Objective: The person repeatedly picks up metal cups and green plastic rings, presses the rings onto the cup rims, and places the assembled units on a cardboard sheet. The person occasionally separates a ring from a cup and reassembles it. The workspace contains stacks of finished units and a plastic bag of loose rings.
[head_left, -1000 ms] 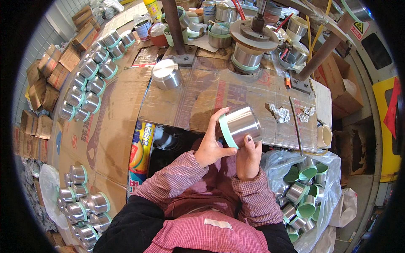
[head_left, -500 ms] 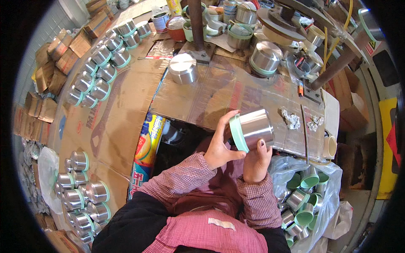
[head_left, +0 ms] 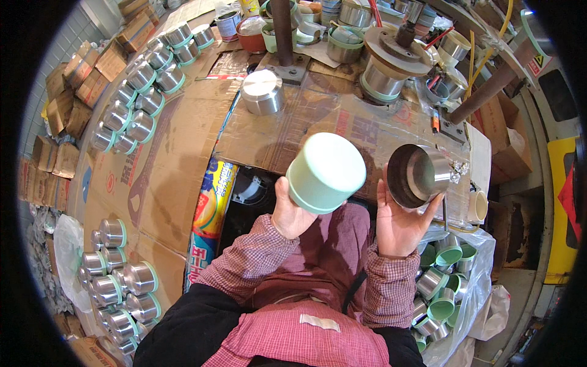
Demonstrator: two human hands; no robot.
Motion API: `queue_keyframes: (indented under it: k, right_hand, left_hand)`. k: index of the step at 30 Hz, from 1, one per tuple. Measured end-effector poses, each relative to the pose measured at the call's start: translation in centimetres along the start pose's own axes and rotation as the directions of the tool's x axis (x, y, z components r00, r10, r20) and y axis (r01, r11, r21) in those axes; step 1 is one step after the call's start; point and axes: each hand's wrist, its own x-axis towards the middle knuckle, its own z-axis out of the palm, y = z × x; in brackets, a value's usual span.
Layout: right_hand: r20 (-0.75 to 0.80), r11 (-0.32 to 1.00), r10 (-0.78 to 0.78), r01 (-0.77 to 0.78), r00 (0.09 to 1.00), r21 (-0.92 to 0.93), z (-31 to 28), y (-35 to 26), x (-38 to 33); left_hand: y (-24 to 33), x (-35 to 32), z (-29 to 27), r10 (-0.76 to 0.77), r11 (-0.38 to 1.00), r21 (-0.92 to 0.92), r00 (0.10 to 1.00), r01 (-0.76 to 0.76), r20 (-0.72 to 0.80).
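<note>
Now pulled apart: pale green round plastic shell (head_left: 326, 172) and shiny steel cylindrical liner cup (head_left: 418, 175), joined as one piece half a second ago, held separately. Far left on the cardboard-covered bench (head_left: 183, 131): a row of finished steel cups with green rims (head_left: 143, 92); near left, another cluster of the same cups (head_left: 116, 281). Left hand (head_left: 290, 211) wrapped around the shell's lower near side, thumb up against its left wall, closed end tilted toward the camera. Right hand (head_left: 400, 223) cupped under the liner cup, fingers curled on its near side, open mouth facing left, inside bare. Far behind: solid steel round block (head_left: 262, 92). Near right: clear plastic bag (head_left: 483, 269) holding loose green shells and steel cups.
</note>
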Motion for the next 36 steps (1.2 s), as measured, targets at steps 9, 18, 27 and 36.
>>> queue_keyframes:
  k: [9,18,27,36]
  right_hand:
    - [0.124,0.938,0.256,-0.277,0.959,0.206,0.1,1.8,0.7]
    - [0.14,0.913,0.284,-0.312,0.949,0.264,0.2,3.2,1.3]
    - [0.124,0.889,0.425,-0.439,0.897,0.131,1.1,7.9,4.5]
    - [-0.032,0.767,0.641,-0.638,0.767,0.073,2.7,14.4,9.4]
  left_hand:
    - [0.8,-0.3,0.1,-0.107,0.813,-0.562,0.988,0.151,0.111]
    - [1.6,-0.6,-0.3,-0.115,0.745,-0.66,0.993,0.093,0.011]
    - [4.6,-1.5,-2.1,-0.029,0.694,-0.719,0.999,0.031,0.016]
    - [7.7,-3.3,-4.6,0.16,0.9,-0.399,0.984,-0.176,-0.072]
